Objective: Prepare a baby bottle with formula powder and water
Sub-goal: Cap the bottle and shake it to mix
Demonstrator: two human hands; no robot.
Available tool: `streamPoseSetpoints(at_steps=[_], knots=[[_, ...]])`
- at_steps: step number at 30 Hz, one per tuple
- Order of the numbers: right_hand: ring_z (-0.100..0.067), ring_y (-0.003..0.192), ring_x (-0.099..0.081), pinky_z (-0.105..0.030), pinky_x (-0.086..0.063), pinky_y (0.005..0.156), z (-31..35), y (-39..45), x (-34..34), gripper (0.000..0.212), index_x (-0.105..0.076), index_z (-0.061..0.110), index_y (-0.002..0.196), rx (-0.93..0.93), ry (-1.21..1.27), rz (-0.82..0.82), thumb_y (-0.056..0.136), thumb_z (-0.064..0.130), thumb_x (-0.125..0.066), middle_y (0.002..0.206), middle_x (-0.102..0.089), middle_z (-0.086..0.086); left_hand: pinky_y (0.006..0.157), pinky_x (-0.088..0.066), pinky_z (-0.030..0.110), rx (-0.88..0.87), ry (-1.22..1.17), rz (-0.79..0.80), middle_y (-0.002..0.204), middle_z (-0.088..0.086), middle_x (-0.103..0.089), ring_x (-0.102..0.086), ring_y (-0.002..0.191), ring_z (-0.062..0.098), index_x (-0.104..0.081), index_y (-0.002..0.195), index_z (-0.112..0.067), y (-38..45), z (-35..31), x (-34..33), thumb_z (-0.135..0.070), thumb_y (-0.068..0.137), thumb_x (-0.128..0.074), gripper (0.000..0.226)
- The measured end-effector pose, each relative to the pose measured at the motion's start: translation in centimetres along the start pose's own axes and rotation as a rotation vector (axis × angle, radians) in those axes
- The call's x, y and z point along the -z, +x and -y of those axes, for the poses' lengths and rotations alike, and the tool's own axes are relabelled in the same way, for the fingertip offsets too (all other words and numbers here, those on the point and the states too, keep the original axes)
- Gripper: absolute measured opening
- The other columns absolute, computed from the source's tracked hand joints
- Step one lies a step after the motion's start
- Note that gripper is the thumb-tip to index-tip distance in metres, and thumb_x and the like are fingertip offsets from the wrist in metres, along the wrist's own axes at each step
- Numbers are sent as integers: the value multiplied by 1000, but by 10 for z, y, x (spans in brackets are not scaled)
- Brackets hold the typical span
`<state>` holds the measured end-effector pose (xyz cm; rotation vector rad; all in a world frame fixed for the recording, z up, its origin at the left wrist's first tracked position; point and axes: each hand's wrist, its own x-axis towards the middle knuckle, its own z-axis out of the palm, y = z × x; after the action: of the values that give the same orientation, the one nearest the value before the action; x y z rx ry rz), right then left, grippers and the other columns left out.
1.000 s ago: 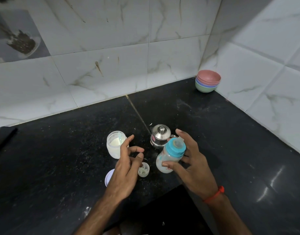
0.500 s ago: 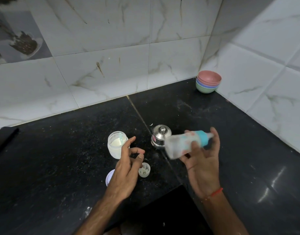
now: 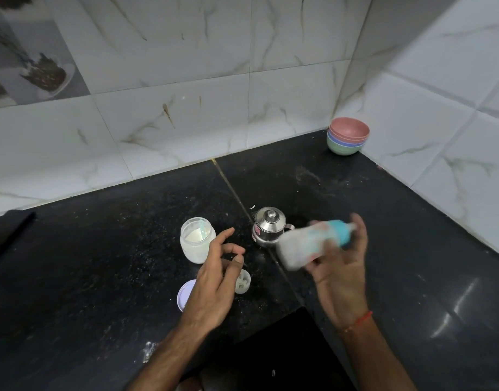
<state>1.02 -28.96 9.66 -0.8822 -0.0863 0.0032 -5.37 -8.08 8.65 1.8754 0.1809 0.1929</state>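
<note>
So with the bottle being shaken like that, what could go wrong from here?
The right hand holds the blurred bottle loosely by the fingers, so it might slip. It swings close to the steel pot and could knock it. The powder jar stands open, its lid off, so a bump could spill it.

Right hand (image 3: 340, 266) clasped, left hand (image 3: 214, 286) loose

One baby bottle (image 3: 307, 244) lay in the right hand (image 3: 338, 266); one powder jar (image 3: 196, 239), one lid (image 3: 184, 294) and one small cap (image 3: 242, 282) sat by the left hand (image 3: 214, 286); one steel pot (image 3: 268, 230) stood between the hands.
</note>
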Motion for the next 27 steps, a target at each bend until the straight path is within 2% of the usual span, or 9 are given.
streamPoseSetpoints(at_steps=[2, 4, 9, 11, 13, 18, 21, 24, 27], knots=[[-31, 109, -69, -54, -59, 90, -5, -8, -2, 93, -48, 47, 135, -77, -402, 299, 65, 3, -90, 127, -68, -16, 82, -49, 15, 4, -3, -9, 117, -11, -67, -66, 94, 11, -42, 147, -34, 1, 0, -2, -15, 105, -52, 47], [-34, 109, -69, -55, -58, 92, -8, -11, -5, 95, -51, 49, 132, -122, -475, 366, 61, 0, -90, 126, -68, -18, 81, -49, 14, 2, -7, -15, 117, -9, -67, -65, 93, 11, -43, 147, -32, 1, -1, -3, -13, 105, -52, 47], [-30, 117, -69, -46, -62, 83, -1, 7, 5, 52, -49, 22, 139, -72, 424, -245, 93, 30, -71, 143, -60, -17, 84, -49, 13, -13, -14, -30, 117, -10, -66, -67, 93, 15, -47, 144, -33, 1, -3, -1, -15, 105, -52, 44], [-31, 121, -67, -43, -62, 83, -1, 12, 11, 37, -54, 13, 132, -89, 606, -308, 103, 37, -55, 152, -51, -17, 84, -49, 13, -11, -10, -31, 117, -11, -66, -67, 95, 15, -48, 144, -33, 0, -2, 0, -16, 105, -53, 43], [-30, 120, -66, -46, -62, 82, -1, 8, 8, 34, -47, 23, 136, -65, 383, -143, 104, 25, -55, 148, -54, -18, 84, -50, 14, -13, -13, -30, 117, -12, -66, -67, 95, 15, -48, 143, -33, -1, -2, 1, -16, 105, -53, 42], [-27, 114, -68, -49, -58, 94, 3, -3, 5, 93, -47, 51, 136, -141, -724, 634, 71, -3, -86, 128, -66, -7, 82, -51, 15, -14, -7, -41, 116, -12, -66, -67, 92, 14, -50, 142, -32, 1, -3, -2, -17, 104, -54, 41], [-31, 111, -69, -54, -58, 92, 5, -4, -3, 90, -48, 42, 137, -40, -352, 284, 66, 8, -93, 128, -66, -18, 81, -49, 12, -26, -11, -38, 116, -12, -66, -67, 92, 15, -51, 141, -32, 2, -4, 0, -19, 105, -52, 38], [-30, 117, -68, -53, -60, 89, 7, 8, 2, 60, -51, 27, 137, -10, 413, -167, 85, 28, -81, 142, -59, -17, 81, -48, 10, -15, -11, -60, 117, -11, -66, -67, 91, 16, -51, 141, -31, 3, -3, 3, -21, 105, -51, 37], [-32, 123, -65, -45, -61, 88, 3, 10, 4, 39, -53, 12, 134, -63, 626, -254, 102, 35, -56, 148, -55, -16, 82, -48, 10, -11, -15, -57, 117, -12, -66, -67, 91, 17, -51, 141, -32, 2, -1, 4, -22, 106, -51, 37]])
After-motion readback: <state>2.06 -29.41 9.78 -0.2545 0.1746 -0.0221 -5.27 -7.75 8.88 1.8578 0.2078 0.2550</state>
